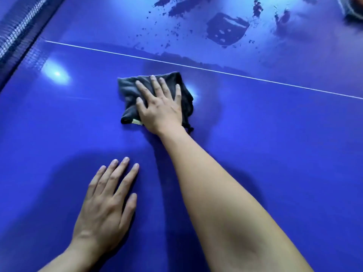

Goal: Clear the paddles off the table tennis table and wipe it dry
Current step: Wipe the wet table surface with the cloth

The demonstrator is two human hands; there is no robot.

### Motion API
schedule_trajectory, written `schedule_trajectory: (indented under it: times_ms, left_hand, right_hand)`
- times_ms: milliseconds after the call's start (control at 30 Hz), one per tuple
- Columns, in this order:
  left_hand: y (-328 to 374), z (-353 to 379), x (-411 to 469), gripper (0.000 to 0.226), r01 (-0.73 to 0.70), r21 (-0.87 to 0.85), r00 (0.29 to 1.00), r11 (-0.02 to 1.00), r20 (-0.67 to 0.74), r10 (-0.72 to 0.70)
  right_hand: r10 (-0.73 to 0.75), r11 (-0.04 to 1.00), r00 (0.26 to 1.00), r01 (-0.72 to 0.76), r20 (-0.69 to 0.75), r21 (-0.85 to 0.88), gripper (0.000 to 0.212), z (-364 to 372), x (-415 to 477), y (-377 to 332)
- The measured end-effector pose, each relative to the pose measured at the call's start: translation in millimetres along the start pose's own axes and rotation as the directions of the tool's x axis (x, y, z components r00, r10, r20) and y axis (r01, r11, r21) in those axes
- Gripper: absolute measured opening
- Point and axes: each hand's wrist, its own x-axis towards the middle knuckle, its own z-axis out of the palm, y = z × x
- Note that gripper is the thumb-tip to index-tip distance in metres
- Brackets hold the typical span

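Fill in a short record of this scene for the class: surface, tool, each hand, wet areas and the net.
Surface: blue table tennis table, crossed by a white line
Tool: dark grey cloth, crumpled, on the near side of the line
Right hand: flat on the cloth, fingers spread, pressing it down
Left hand: flat on the bare table, holding nothing
Wet areas: water patches beyond the line
Net: upper left edge

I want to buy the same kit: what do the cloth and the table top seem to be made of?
Cloth: soft dark grey fabric, perhaps microfibre; it bunches and folds under the right hand. Table top: hard glossy blue, probably coated board; it mirrors a light, and water lies in patches.
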Motion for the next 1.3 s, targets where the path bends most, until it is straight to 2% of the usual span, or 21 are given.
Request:
schedule_trajectory:
  times_ms: [133,300,433,533,733,867,1000,1133,1300]
  left_hand:
    - [1.9,-1.4,-0.5,0.057,0.048,0.008,0.999,0.999,0.018,-0.048]
    - [2.5,-0.7,-1.2,0.057,0.081,0.022,0.996,0.996,0.029,-0.082]
    - [5.9,1.8,-1.7,0.058,0.091,0.03,0.995,0.995,0.03,-0.092]
    - [5.5,2.4,-2.5,0.057,0.086,0.02,0.996,0.996,0.009,-0.086]
    - [4.0,-3.2,-2.4,0.055,0.101,-0.178,0.994,0.979,-0.024,-0.107]
    - [-37.3,-14.6,-14.2,0.057,0.201,-0.019,0.978,0.979,-0.056,-0.202]
    - [-101.9,-34.9,-50.8,0.058,0.316,0.068,0.948,0.946,-0.07,-0.311]
    - [-155.1,-52.5,-93.8,0.059,0.289,0.091,0.954,0.953,-0.114,-0.279]
    - [-188.1,-61.1,-116.7,0.059,0.209,0.082,0.973,0.975,-0.117,-0.199]
  right_hand:
    - [0.276,0.961,0.959,-0.277,-0.069,-0.003,0.057,-39.0,2.6,118.2]
    - [0.551,0.83,0.819,-0.558,-0.157,0.007,0.06,-83.2,-44.3,264.8]
    - [0.667,0.735,0.718,-0.678,-0.197,0.018,0.064,-98.7,-87.1,313.8]
    - [0.674,0.725,0.705,-0.688,-0.219,0.018,0.064,-96.4,-103.7,305.1]
    - [0.598,0.787,0.765,-0.617,-0.238,-0.004,0.062,-65.7,-122.9,229.6]
    - [0.528,0.835,0.813,-0.55,-0.244,-0.027,0.063,-37.7,-98.5,146.1]
    - [0.432,0.887,0.88,-0.454,-0.196,-0.087,0.062,-2.4,-59.5,47.2]
    - [0.295,0.943,0.944,-0.313,-0.15,-0.115,0.061,35.1,-17.7,-68.5]
    - [0.027,0.993,0.998,-0.034,-0.059,-0.115,0.061,81.6,-1.0,-225.3]
